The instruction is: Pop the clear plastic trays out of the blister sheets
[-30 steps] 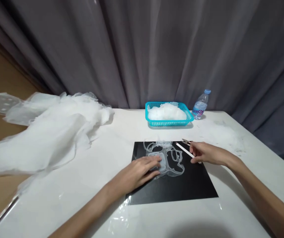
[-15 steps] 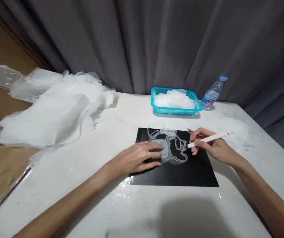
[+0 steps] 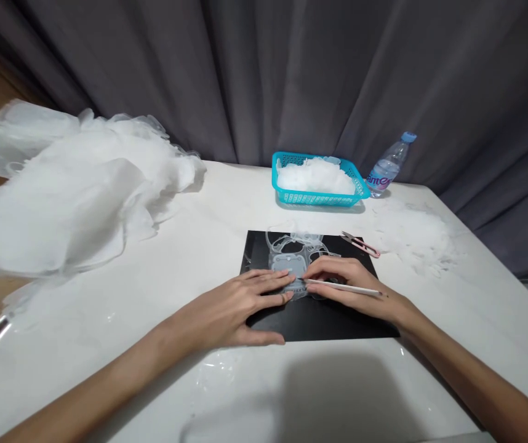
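A translucent, whitish cut-out piece with looping outlines lies on a black mat. My left hand is spread flat, its fingertips pressing on the left part of that piece. In my right hand is a slim white pen-like tool, held in a pinch at a low slant. Its thin dark tip points left, at the piece close to my left fingertips. Whether the tip is a blade or a point I cannot tell. My right fingers hide the right side of the piece.
Pink-handled thread snips lie across the mat's far right corner. Behind stand a teal basket of white fluffy pieces and a water bottle. A large pile of white sheets covers the left; white scraps lie at right.
My right hand has moved left and nearer, bringing the tool's tip to the piece and uncovering the snips. My left hand stays on the piece, its thumb now showing. The view has shifted slightly.
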A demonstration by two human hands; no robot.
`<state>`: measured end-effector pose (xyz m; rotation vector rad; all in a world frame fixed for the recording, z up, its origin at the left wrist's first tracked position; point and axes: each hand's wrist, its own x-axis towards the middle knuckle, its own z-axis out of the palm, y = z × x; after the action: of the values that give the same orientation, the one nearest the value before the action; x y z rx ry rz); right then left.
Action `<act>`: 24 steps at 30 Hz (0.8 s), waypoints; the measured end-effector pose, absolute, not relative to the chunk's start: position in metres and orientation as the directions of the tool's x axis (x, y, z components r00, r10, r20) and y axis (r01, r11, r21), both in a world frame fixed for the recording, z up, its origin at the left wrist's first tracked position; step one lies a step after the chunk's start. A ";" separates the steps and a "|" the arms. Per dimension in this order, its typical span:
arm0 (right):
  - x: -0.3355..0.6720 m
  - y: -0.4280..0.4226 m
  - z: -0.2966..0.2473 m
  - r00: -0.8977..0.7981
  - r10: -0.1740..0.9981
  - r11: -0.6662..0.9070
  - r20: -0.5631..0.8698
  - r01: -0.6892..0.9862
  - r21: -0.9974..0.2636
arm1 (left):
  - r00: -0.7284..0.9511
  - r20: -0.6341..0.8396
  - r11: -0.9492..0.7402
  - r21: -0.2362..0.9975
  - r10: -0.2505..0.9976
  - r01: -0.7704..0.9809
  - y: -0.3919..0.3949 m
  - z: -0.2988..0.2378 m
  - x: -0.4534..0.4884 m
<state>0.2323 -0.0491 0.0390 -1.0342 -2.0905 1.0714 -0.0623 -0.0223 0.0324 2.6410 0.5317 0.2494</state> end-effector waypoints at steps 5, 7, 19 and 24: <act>0.230 -0.053 0.037 -0.588 0.795 0.415 0.151 0.345 -0.842 | 0.878 0.050 -0.756 0.534 0.476 0.380 -0.024 0.032 -0.061; 0.228 -0.054 0.035 -0.593 0.785 0.438 0.180 0.326 -0.838 | 0.868 0.029 -0.729 0.557 0.496 0.398 -0.024 0.031 -0.061; 0.229 -0.058 0.031 -0.577 0.796 0.452 0.184 0.363 -0.815 | 0.857 0.047 -0.698 0.604 0.514 0.385 -0.023 0.026 -0.063; 0.228 -0.057 0.028 -0.596 0.770 0.511 0.230 0.359 -0.781 | 0.854 0.035 -0.676 0.628 0.519 0.385 -0.020 0.031 -0.058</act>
<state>0.2277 -0.0571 0.0283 -0.9186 -2.1873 0.9469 -0.0580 -0.0197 0.0315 2.3943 0.6544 0.2779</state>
